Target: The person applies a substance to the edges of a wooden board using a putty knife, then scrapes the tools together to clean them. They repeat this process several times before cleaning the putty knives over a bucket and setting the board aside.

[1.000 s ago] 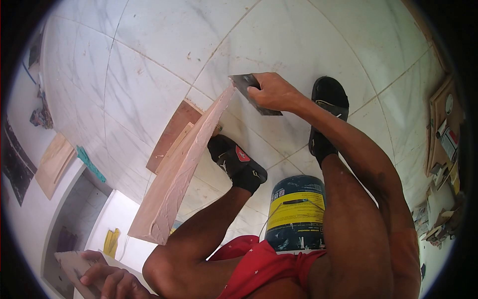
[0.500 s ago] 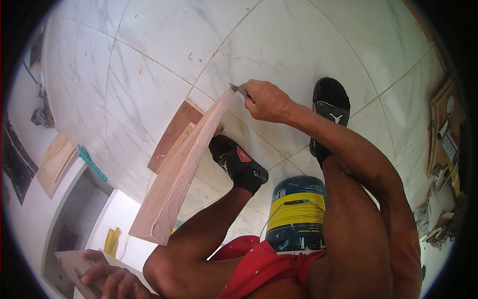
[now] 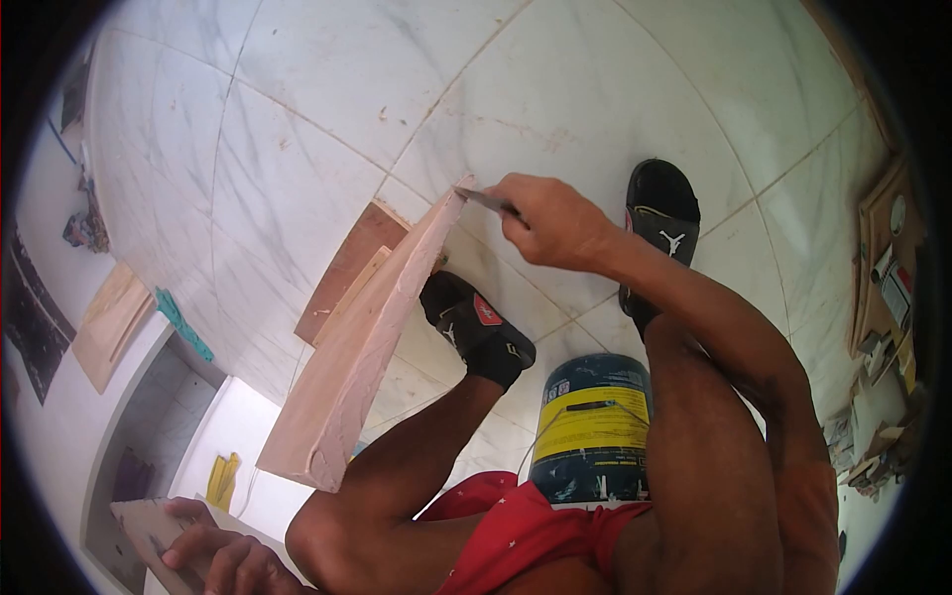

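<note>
In my right hand (image 3: 560, 223) is a putty knife (image 3: 480, 198), its thin blade touching the far end of a long wooden board (image 3: 332, 387). The board slants from near my knee out over the floor. Its narrow upper edge carries a pinkish, uneven coat of filler (image 3: 382, 332). At the lower left, my left hand (image 3: 233, 560) has its fingers curled over the edge of a small flat board (image 3: 149, 531) with smears on it. The underside of that small board is hidden.
A dark bucket with a yellow label (image 3: 595, 426) stands between my legs. Reddish board (image 3: 342, 268) and wood pieces lie under the long board. Boards and clutter (image 3: 883, 397) line the right wall. A teal cloth (image 3: 183, 325) and yellow gloves (image 3: 223, 481) lie at left.
My right hand and the putty knife have moved slightly right and nearer to me along the board's end. The filler there looks smoother. My left hand has hardly moved.
</note>
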The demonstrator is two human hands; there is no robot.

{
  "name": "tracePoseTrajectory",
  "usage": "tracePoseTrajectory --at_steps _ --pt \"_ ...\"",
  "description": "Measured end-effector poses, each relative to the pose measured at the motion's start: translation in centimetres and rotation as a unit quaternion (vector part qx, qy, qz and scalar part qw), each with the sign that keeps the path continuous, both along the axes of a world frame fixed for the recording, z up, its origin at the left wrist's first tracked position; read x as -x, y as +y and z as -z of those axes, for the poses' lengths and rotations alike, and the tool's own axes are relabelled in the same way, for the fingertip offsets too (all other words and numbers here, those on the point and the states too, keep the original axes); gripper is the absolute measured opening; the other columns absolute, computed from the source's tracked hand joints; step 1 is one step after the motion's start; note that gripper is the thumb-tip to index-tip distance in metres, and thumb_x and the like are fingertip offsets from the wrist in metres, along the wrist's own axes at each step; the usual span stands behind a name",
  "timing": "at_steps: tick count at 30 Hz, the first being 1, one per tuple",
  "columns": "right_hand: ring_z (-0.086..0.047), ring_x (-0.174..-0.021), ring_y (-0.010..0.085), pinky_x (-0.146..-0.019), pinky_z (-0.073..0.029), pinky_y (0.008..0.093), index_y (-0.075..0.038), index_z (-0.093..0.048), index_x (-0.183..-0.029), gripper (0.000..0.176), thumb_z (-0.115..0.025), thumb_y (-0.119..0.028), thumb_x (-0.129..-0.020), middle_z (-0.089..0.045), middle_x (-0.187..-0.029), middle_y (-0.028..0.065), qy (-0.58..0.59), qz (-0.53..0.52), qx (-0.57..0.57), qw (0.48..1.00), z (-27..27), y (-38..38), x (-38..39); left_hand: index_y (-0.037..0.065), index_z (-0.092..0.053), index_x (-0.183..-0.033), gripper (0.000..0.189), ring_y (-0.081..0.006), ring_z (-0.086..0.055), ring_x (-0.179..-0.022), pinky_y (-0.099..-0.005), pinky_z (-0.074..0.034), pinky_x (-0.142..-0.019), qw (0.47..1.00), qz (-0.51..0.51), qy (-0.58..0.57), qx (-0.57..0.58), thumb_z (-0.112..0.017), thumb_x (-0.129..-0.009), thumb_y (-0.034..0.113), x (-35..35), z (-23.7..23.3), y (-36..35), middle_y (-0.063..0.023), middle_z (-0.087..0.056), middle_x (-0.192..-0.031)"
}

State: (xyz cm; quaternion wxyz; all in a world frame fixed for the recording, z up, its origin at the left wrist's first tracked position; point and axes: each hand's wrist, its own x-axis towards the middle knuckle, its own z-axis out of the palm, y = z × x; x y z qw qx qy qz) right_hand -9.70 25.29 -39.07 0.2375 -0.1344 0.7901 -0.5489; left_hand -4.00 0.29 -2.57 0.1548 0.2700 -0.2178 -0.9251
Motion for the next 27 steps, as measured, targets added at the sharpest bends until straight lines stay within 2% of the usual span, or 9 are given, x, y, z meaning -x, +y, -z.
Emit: tracePoseTrajectory --at_steps 2,5,11,27 --pt "-0.064 -0.086 0.0391 -0.078 -0.051 0.0444 0.003 -0.065 -0.109 0.028 -0.055 -0.008 -0.084 -0.066 -0.093 0.0226 -0.035 0.023 -0.032 0.999 0.6 0.3 0.8 -0.008 -0.033 -0.137 0.068 -0.0317 -0.074 -0.072 -0.0294 -0.062 -0.048 1.0 -0.001 0.001 0.001 -0.073 -0.086 0.011 0.1 -0.1 0.1 -0.0233 -0.069 -0.108" --pt "-0.064 -0.083 0.0408 -0.077 -0.049 0.0465 0.004 -0.066 -0.099 0.025 -0.053 -0.011 -0.083 -0.066 -0.086 0.0246 -0.116 -0.032 -0.105 0.987 2.1 0.2 2.4 -0.008 -0.033 -0.137 0.067 -0.0316 -0.074 -0.071 -0.0294 -0.062 -0.048 1.0 0.0 0.0 0.004 -0.073 -0.086 0.011 0.2 0.0 0.3 -0.0232 -0.069 -0.108" --pt "-0.062 -0.077 0.0386 -0.074 -0.048 0.0467 0.003 -0.063 -0.088 0.022 -0.052 -0.015 -0.082 -0.065 -0.081 0.0238 -0.186 -0.089 -0.124 0.971 2.6 -0.3 4.1 -0.008 -0.033 -0.137 0.067 -0.0314 -0.074 -0.071 -0.0293 -0.062 -0.048 1.0 0.0 -0.003 0.007 -0.073 -0.086 0.01 0.2 -0.1 0.4 -0.0232 -0.069 -0.108" --pt "-0.062 -0.077 0.039 -0.074 -0.049 0.0436 0.004 -0.065 -0.095 0.025 -0.052 -0.013 -0.083 -0.066 -0.084 0.0236 -0.149 -0.083 -0.067 0.983 0.1 0.2 3.8 -0.008 -0.034 -0.137 0.065 -0.031 -0.074 -0.071 -0.0291 -0.063 -0.049 1.0 -0.001 -0.004 0.011 -0.071 -0.086 0.009 0.4 -0.1 0.3 -0.0229 -0.069 -0.108"
